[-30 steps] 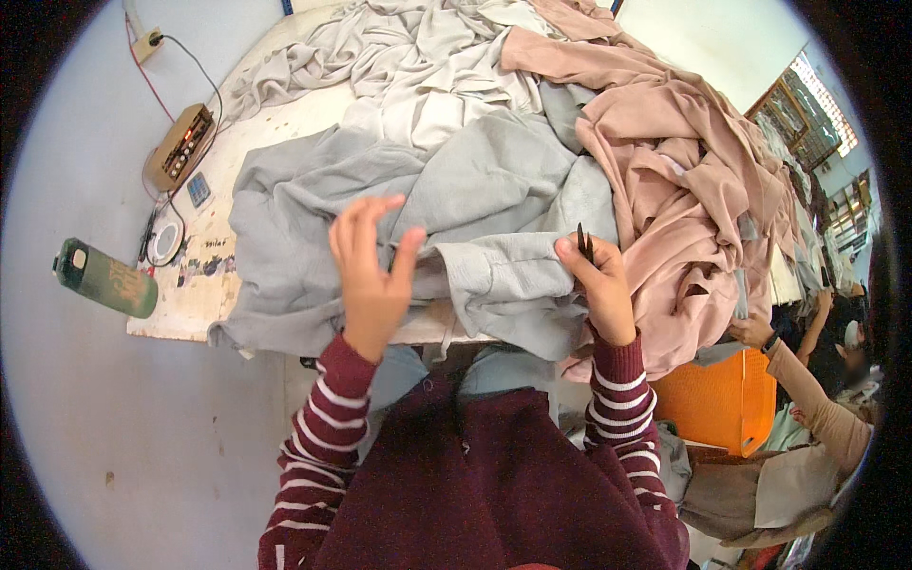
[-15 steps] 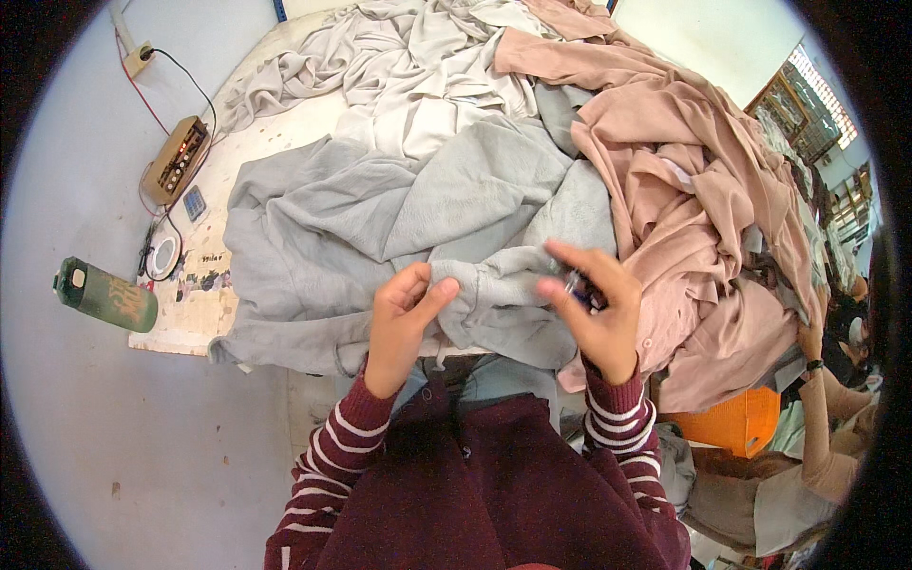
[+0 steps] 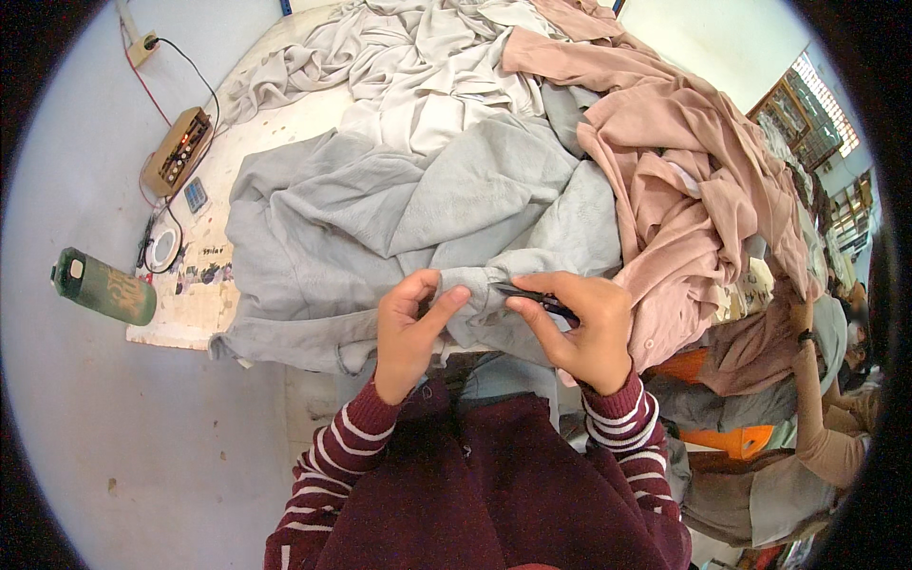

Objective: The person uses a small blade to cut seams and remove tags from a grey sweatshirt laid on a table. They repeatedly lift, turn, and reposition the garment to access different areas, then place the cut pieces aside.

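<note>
A grey-blue garment (image 3: 351, 209) lies rumpled along the near side of the table. My left hand (image 3: 413, 318) pinches a gathered, cuff-like end of it between thumb and fingers, close to the table's front edge. Small dark thread snips (image 3: 546, 301) are gripped in my right hand (image 3: 589, 323), their pointed tips at the seam of that gathered end. Part of the snips is hidden by my fingers, and whether the blades touch a thread is too small to tell.
Pale cloth (image 3: 418, 66) heaps at the back, pink garments (image 3: 665, 190) on the right. At left stand a brown control box (image 3: 178, 152), a blue gadget (image 3: 196, 196), a white roll (image 3: 164, 250) and a green bottle (image 3: 104, 288). Another person's arm (image 3: 812, 399) reaches in at right, above an orange basket (image 3: 731, 442).
My right hand has moved left, bringing the snips' tips to the cloth by my left hand. At right, the other person has pulled some cloth down over the orange basket.
</note>
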